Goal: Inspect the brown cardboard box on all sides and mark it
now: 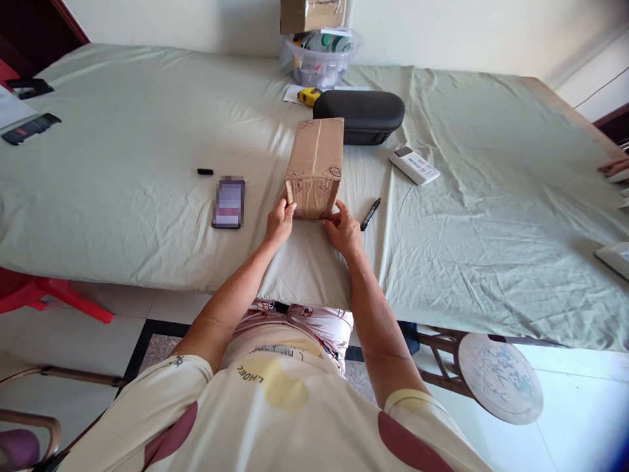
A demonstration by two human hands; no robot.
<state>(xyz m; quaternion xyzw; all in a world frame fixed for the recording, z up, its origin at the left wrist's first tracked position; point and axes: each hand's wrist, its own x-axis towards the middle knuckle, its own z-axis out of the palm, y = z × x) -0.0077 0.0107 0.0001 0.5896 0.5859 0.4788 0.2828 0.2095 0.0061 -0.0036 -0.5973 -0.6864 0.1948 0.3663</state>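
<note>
A brown cardboard box [317,154] with black scribbles at its corners stands in front of me on the cloth-covered table. My left hand [282,219] grips its near left lower corner, thumb on the front face. At the near right lower corner, my right hand [344,228] holds it too, fingers along the side. To the right lies an uncapped black marker [370,214]. Its likely cap, a small black piece [205,172], rests left of the box, near a phone [228,204] with a blurred screen.
Behind the box sit a black hard case [361,111], a yellow tape measure [309,96] and a clear plastic tub [322,65]. A white device [414,166] lies to the right. Below the table edge are a round stool [500,378] and a red plastic stool [73,298]. Another person's hand [614,167] shows at far right.
</note>
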